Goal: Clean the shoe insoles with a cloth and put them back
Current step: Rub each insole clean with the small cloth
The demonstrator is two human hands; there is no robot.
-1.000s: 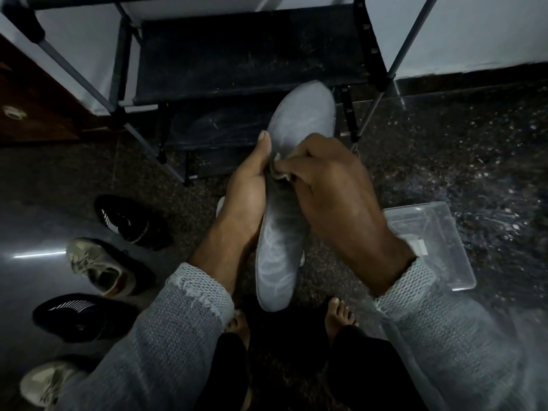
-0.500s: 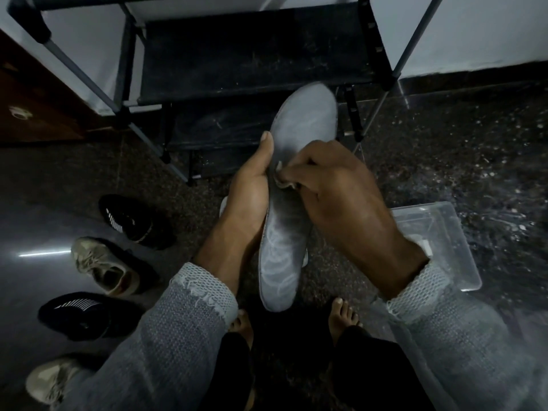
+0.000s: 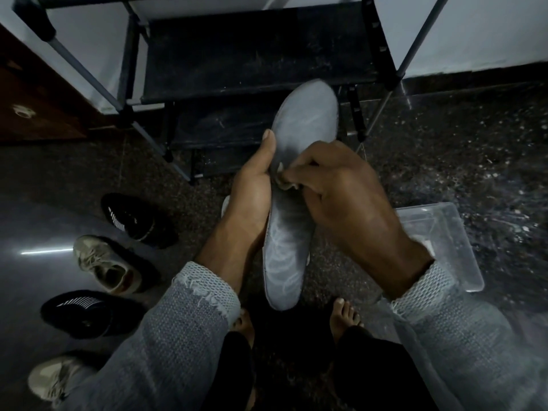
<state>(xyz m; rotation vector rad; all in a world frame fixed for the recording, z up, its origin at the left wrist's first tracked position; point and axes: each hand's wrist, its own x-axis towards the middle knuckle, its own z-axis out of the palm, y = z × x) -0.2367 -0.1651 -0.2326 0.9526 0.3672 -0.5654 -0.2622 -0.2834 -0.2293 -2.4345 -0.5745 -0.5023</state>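
Most of the cloth [image 3: 283, 182] is buried in the right hand [image 3: 347, 200] — only a pale crumpled edge shows, pinched in curled fingers and pressed on the middle of the grey insole [image 3: 292, 200]. The left hand [image 3: 252, 197] grips the insole's left edge, thumb along it, fingers hidden behind; a white sliver peeks out beneath, unidentifiable. On the floor [image 3: 459, 143]: 4 shoes in a row at the left, the nearest shoe [image 3: 52, 379] cut off by a sleeve [image 3: 166, 345]; 1 clear plastic tub [image 3: 450, 241] at the right, partly covered by the right wrist; a black shoe rack [image 3: 252, 54] ahead; 2 bare feet below.
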